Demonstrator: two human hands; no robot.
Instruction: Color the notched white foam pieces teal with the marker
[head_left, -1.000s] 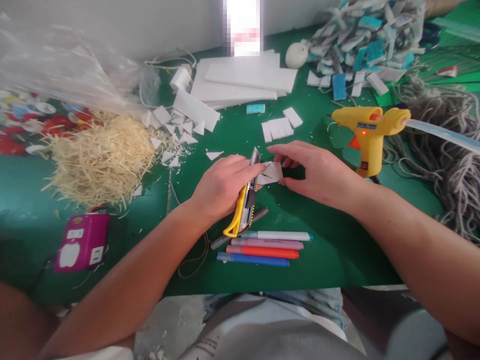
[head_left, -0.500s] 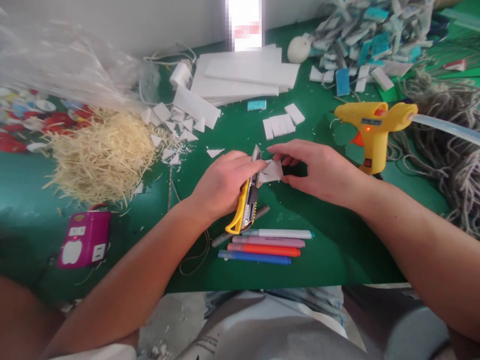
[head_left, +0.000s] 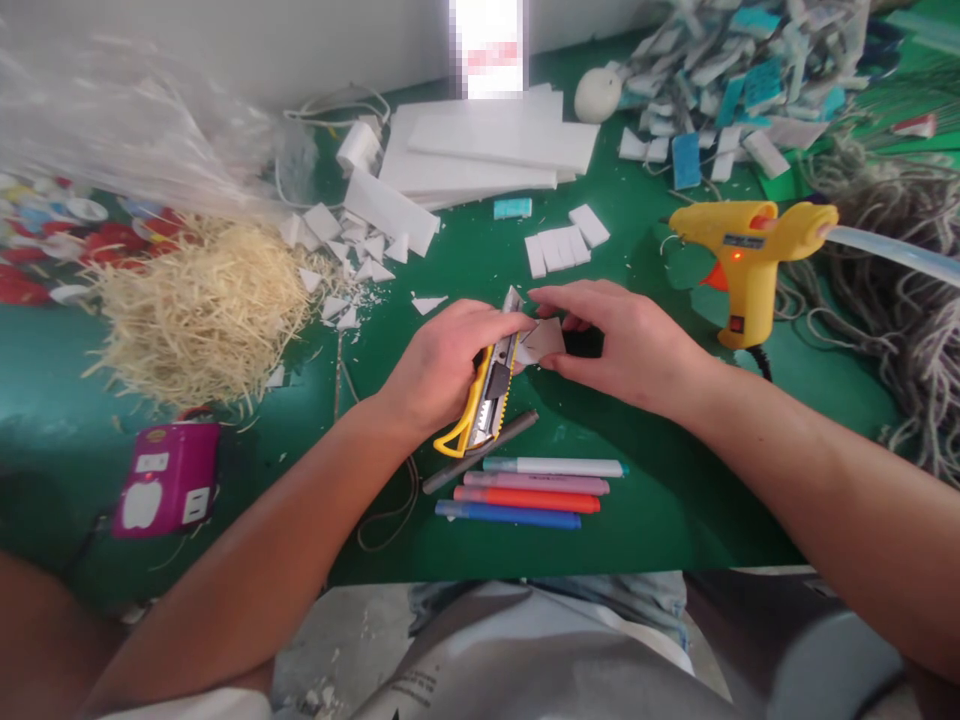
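My left hand [head_left: 442, 365] is closed around a yellow utility knife [head_left: 487, 385]. The knife's blade is out and points away from me, and its handle end hangs toward the pens. Beside the knife is a small white foam piece [head_left: 546, 340] with dark lines on it. My left thumb reaches over to its near-left edge. My right hand [head_left: 626, 340] holds this piece from the right, thumb at its lower corner and fingers behind it; the index finger stretches toward the blade tip.
Several marker pens [head_left: 532, 498] and a grey pen [head_left: 480, 455] lie in front. Cut foam strips [head_left: 559, 250] and white foam sheets [head_left: 487, 150] are farther back. A yellow glue gun [head_left: 750, 260] stands right, near grey yarn [head_left: 900, 300]. Straw shreds [head_left: 202, 310] and a magenta power box [head_left: 166, 480] are left.
The knife has tilted, its handle end swinging left and slightly up. My right hand has shifted slightly left, its thumb now against the foam piece.
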